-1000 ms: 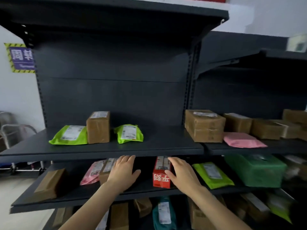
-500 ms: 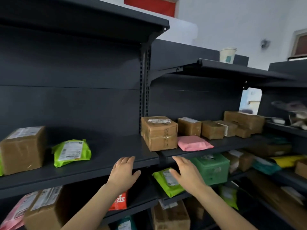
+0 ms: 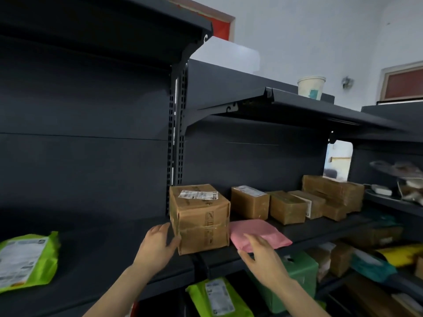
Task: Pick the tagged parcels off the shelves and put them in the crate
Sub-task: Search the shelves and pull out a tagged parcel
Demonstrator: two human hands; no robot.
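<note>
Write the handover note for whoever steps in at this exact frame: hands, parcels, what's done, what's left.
Left hand: open, fingers straight, against the left side of the large cardboard box; no grip.
Right hand: open, fingers over the near edge of the pink mailer, which lies right of that box on the same shelf.
Done: no parcel is in hand. The crate is out of view, so its contents are unknown.
Left: grip a parcel, lift it, and carry it to the crate. Other brown boxes stand further right, and a green mailer lies at the far left.
</note>
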